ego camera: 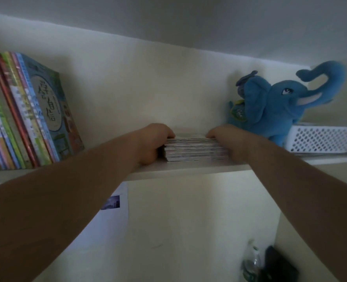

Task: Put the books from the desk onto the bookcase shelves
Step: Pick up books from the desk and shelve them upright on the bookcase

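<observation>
leaning books point(26, 110) fill the shelf's point(189, 169) left end; beside them the left hand point(152, 141) curls round one end of a flat stack of books point(195, 149) lying on the shelf, and the right hand point(225, 139) grips the other end. better to slide it back evenly with both hands, short of the blue elephant point(274, 104) and white basket point(319, 139).

Both bare forearms reach up and forward, converging toward the middle of the frame. The left hand point(155, 142) grips the left end of a flat stack of books point(195, 149), fingers curled over the top edge and thumb low on the side. The right hand point(224, 140) mirrors it on the right end, fingers hooked over the top. Wrists are level, knuckles toward the camera, with the stack held between the palms.
</observation>
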